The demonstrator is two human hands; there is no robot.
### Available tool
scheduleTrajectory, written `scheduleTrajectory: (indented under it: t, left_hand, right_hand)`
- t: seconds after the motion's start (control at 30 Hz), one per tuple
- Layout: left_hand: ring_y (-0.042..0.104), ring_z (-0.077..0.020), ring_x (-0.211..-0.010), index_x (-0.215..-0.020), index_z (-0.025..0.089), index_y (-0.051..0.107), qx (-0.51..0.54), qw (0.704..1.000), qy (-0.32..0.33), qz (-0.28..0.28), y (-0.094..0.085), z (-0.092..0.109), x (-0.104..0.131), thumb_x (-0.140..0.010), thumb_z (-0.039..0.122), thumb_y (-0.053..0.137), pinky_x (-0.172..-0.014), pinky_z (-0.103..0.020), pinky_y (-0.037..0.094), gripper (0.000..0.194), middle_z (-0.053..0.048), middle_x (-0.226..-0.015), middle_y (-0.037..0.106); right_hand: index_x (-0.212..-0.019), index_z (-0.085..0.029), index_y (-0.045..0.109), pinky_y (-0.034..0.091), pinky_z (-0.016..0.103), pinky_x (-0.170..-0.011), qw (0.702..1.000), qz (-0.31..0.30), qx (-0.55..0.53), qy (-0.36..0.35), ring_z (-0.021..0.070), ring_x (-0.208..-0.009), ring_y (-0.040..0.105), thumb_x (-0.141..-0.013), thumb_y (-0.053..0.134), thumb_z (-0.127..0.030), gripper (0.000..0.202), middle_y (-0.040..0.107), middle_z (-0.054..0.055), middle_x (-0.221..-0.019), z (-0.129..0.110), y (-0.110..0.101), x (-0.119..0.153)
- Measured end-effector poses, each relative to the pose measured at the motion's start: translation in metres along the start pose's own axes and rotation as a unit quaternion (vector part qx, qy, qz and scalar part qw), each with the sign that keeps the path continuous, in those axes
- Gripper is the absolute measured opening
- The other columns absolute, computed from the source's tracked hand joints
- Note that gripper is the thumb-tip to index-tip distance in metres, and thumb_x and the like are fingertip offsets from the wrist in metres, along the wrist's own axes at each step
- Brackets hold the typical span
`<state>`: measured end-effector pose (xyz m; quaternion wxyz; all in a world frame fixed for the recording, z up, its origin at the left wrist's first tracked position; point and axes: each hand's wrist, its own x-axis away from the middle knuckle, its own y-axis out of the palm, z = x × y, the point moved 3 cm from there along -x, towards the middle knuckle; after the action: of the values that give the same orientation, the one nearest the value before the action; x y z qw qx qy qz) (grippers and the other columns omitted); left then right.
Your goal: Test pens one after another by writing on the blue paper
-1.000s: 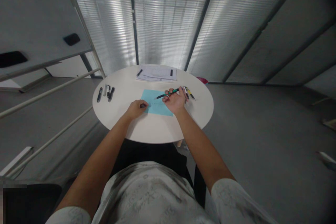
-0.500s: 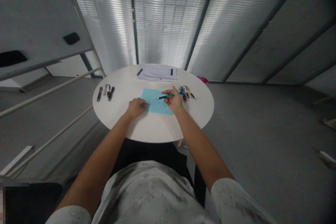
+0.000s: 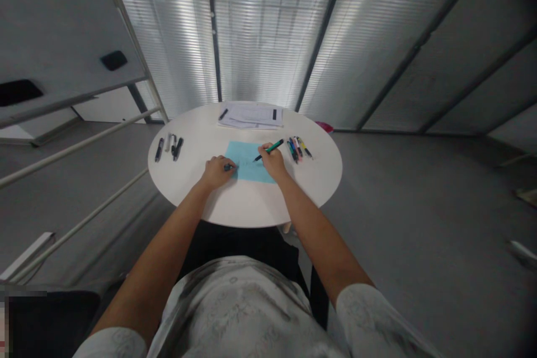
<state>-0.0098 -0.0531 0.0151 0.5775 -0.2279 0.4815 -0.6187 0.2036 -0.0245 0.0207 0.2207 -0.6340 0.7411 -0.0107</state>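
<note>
A light blue sheet (image 3: pixel 247 172) lies on the round white table (image 3: pixel 243 207), with small faint marks near its middle. My right hand (image 3: pixel 273 163) is closed round a green and black pen (image 3: pixel 274 146), whose tip points down at the sheet. At the sheet's left edge rests my left hand (image 3: pixel 217 172), its fingers closed on a small dark object (image 3: pixel 229 167) too small to name. Just right of my right hand lie several coloured pens (image 3: pixel 297 147).
Stacked white papers (image 3: pixel 251 116) lie at the table's far side, a black pen (image 3: pixel 223 114) on them. Several markers (image 3: pixel 178 149) are at the left. A white-railed frame (image 3: pixel 84 142) stands left of the table. Blinds (image 3: pixel 268 39) hang behind.
My right hand has turned the pen from nearly level to a steeper slant, its tip now lower over the sheet and its fingers closer together. My left hand has hardly moved.
</note>
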Motion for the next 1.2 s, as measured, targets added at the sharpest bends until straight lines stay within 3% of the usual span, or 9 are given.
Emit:
scheduleTrajectory:
  t: [0.13,0.23,0.37,0.63,0.9,1.2]
  left_hand:
    - [0.058,-0.0270,-0.101,-0.096,0.025,0.075,-0.011,1.000,-0.012,-0.005,-0.001,0.001,-0.001,-0.081,0.033,0.055,-0.095,-0.046,0.041,0.026,-0.008,-0.106,0.068]
    - [0.058,-0.0262,-0.099,-0.096,0.025,0.075,-0.013,1.000,-0.013,-0.006,0.000,0.000,-0.001,-0.081,0.033,0.055,-0.094,-0.045,0.041,0.026,-0.008,-0.105,0.068]
    - [0.057,-0.0271,-0.101,-0.096,0.024,0.074,-0.017,1.000,-0.013,-0.004,0.001,-0.001,-0.001,-0.081,0.033,0.054,-0.094,-0.047,0.040,0.027,-0.008,-0.105,0.068]
    - [0.057,-0.0279,-0.103,-0.097,0.024,0.074,-0.017,1.000,-0.012,-0.006,0.001,-0.001,-0.001,-0.079,0.030,0.055,-0.095,-0.047,0.040,0.027,-0.009,-0.106,0.067]
    - [0.057,-0.0267,-0.103,-0.097,0.024,0.075,-0.013,1.000,-0.016,-0.008,0.000,0.000,0.000,-0.079,0.030,0.055,-0.095,-0.046,0.041,0.028,-0.008,-0.107,0.067]
    - [0.059,-0.0253,-0.100,-0.096,0.024,0.075,-0.008,1.000,-0.022,-0.011,-0.001,0.001,0.000,-0.080,0.031,0.056,-0.094,-0.045,0.041,0.026,-0.009,-0.107,0.068]
  right_hand:
    - [-0.072,-0.022,0.058,0.038,0.024,-0.061,0.991,0.012,0.134,-0.012,0.0146,-0.061,0.054,-0.088,0.043,-0.048,0.034,0.056,-0.002,-0.060,-0.004,-0.008,0.003]
    - [-0.071,-0.021,0.058,0.038,0.025,-0.064,0.984,0.036,0.176,-0.009,0.0159,-0.065,0.056,-0.090,0.040,-0.047,0.037,0.059,0.001,-0.064,-0.009,-0.014,0.005]
    - [-0.072,-0.021,0.058,0.038,0.024,-0.065,0.980,0.045,0.195,0.001,0.0167,-0.068,0.057,-0.091,0.039,-0.045,0.036,0.061,0.002,-0.067,-0.011,-0.016,0.005]
    - [-0.077,-0.022,0.059,0.038,0.024,-0.065,0.974,-0.023,0.224,-0.032,0.0167,-0.070,0.060,-0.093,0.039,-0.043,0.033,0.064,0.002,-0.070,-0.009,-0.005,0.007]
    - [-0.084,-0.022,0.062,0.041,0.024,-0.069,0.964,-0.039,0.264,-0.015,0.0182,-0.079,0.065,-0.096,0.036,-0.040,0.034,0.070,0.004,-0.080,-0.012,-0.004,0.008]
    - [-0.090,-0.019,0.064,0.042,0.026,-0.071,0.948,-0.001,0.319,0.016,0.0205,-0.079,0.064,-0.096,0.031,-0.043,0.041,0.069,0.008,-0.078,-0.013,-0.008,0.007]
